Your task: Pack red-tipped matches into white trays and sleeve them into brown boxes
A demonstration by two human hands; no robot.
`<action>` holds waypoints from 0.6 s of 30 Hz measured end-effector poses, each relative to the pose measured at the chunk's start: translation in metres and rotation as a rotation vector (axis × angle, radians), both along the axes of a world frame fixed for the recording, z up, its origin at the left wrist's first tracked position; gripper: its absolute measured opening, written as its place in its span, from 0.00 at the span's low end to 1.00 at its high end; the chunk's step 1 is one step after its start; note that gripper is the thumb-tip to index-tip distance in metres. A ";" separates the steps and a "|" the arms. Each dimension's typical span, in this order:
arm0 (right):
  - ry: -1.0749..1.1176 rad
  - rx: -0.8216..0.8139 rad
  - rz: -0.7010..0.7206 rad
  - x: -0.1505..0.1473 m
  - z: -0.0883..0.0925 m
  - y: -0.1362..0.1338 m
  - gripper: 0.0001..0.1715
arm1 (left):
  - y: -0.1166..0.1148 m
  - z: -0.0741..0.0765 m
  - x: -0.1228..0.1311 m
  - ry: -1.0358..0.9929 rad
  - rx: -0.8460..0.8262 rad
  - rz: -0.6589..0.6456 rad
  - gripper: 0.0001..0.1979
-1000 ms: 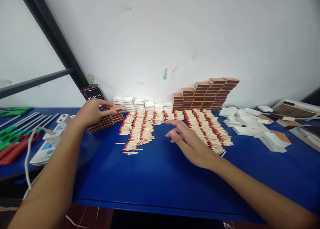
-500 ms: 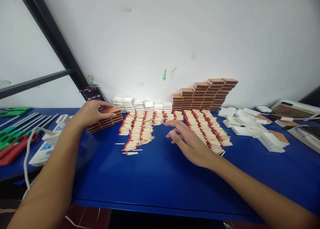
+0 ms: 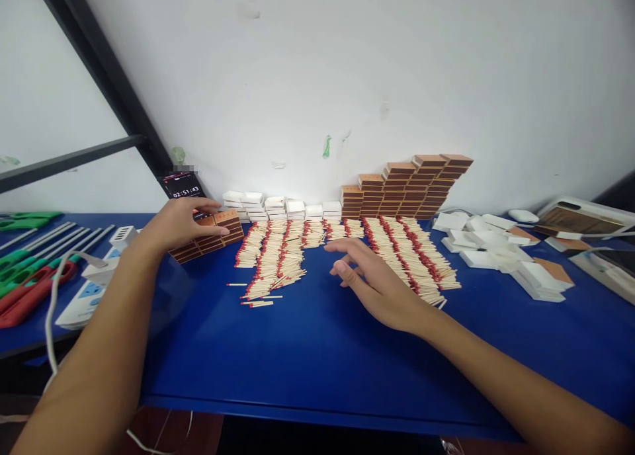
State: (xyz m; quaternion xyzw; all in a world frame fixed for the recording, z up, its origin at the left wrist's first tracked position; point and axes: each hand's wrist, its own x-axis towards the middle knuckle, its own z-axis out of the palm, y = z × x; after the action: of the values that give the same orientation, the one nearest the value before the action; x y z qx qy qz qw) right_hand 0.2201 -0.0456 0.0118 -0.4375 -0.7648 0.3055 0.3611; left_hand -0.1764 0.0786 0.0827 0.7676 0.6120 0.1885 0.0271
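My left hand point(image 3: 181, 223) rests on a low stack of brown matchboxes point(image 3: 212, 245) at the left. Its thumb and fingers are closed about a matchbox point(image 3: 207, 221) in the top row; part of that box is hidden behind the hand. Over the middle of the blue table, my right hand point(image 3: 370, 280) is held with loosely curved fingers apart and nothing in them. Red-tipped matches point(image 3: 278, 256) lie in rows on its left, and more matches point(image 3: 407, 250) spread behind it and to its right.
White matchbox trays point(image 3: 275, 207) line the wall beside a stepped stack of matchboxes point(image 3: 407, 194). Loose white trays point(image 3: 486, 243) lie at the right. A phone point(image 3: 183, 185) showing a timer, a power strip point(image 3: 84, 303) and green- and red-handled tools point(image 3: 34, 289) are at the left.
Both hands keep nearly the same place and pose. The phone's timer has advanced from 02:51:42 to 02:51:43.
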 end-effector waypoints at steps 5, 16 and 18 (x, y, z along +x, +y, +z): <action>-0.059 0.106 -0.015 0.002 -0.007 0.008 0.19 | -0.007 -0.008 0.034 0.010 0.414 -0.093 0.25; -0.506 0.382 -0.071 -0.042 0.031 0.125 0.10 | -0.031 -0.055 0.105 0.084 0.332 -0.506 0.12; -0.535 0.406 -0.060 -0.067 0.038 0.151 0.11 | -0.031 -0.056 0.104 0.124 0.323 -0.477 0.14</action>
State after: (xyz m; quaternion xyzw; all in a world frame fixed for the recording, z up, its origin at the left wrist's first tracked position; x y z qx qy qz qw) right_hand 0.1532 0.1058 0.0497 -0.4435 -0.8645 0.0107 0.2363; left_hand -0.0727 0.0479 0.0266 0.8942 0.3768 0.2245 -0.0891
